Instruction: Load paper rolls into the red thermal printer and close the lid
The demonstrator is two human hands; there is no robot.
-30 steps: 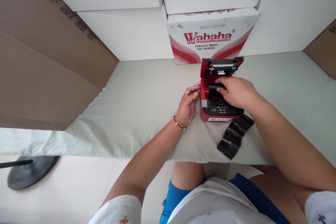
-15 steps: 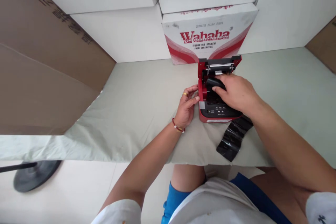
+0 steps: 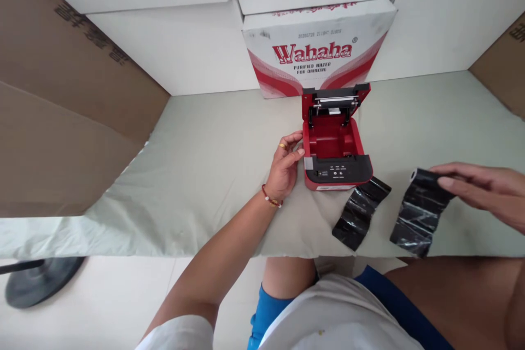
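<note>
A red and black label printer [image 3: 338,172] stands on the cloth with its lid [image 3: 336,99] raised and its inner compartment bare. My left hand [image 3: 285,167] steadies the printer's left side, thumb and fingers curled against the casing. Off to the right, my right hand [image 3: 484,188] grips a black ribbon roll [image 3: 426,179] with a pale core end showing; a loose, creased length hangs down from it towards the table edge. Between that roll and the printer lies a second black ribbon roll [image 3: 379,188], its strip [image 3: 353,224] unrolled towards me.
Behind the printer leans a Wahaha water carton [image 3: 320,49], with white boxes [image 3: 164,54] stacked around it. Brown cardboard boxes [image 3: 82,120] border the left side, another [image 3: 500,65] the right. A pale green cloth [image 3: 213,175] covers the table. A black round base [image 3: 43,281] is on the floor.
My right hand has come out of the printer and moved right, bringing a black ribbon roll with it. The printer's compartment is now exposed. My left hand stays at the printer's side.
</note>
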